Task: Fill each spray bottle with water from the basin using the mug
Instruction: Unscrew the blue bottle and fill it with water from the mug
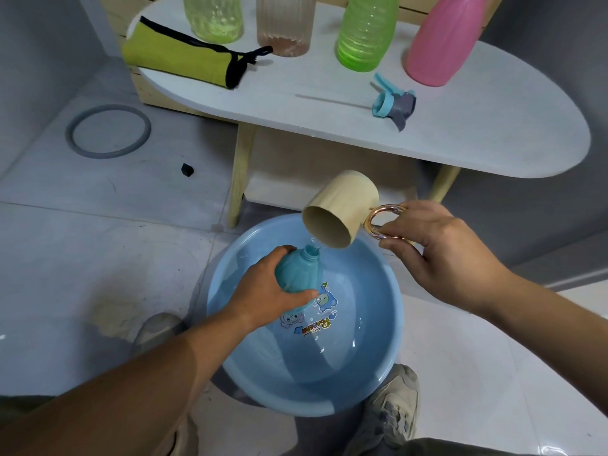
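Leftmost, a grey ring (108, 131) lies flat on the tiled floor, with a small black object (187, 170) near it to the right. On the white oval table (460, 136) a yellow-green pouch (179, 59) lies at the left end, then a pale green bottle (214, 18) and a clear ribbed bottle (284, 24) stand upright behind it. Below, over the blue basin (388, 357) of water on the floor, the left hand (266, 291) grasps the teal spray bottle (301, 269) round its body, fingers and thumb wrapped on either side. The bottle has no cap; its long axis is tilted, base down toward the person and open neck pointing up and to the right, toward the mug. Just above that neck the cream mug (340, 209) is tipped over, its long axis running from upper right to lower left, mouth facing down and left, and a thin trickle of water drops from its lip into the neck. The right hand (437, 248) pinches the mug's shiny ring handle (383, 222), which sticks out to the right. Back on the table, a bright green bottle (365, 34) stands upright, a blue-and-grey spray head (393, 102) lies on its side with its thin tube stretched out to the left, and a pink bottle (441, 44) stands at the right.
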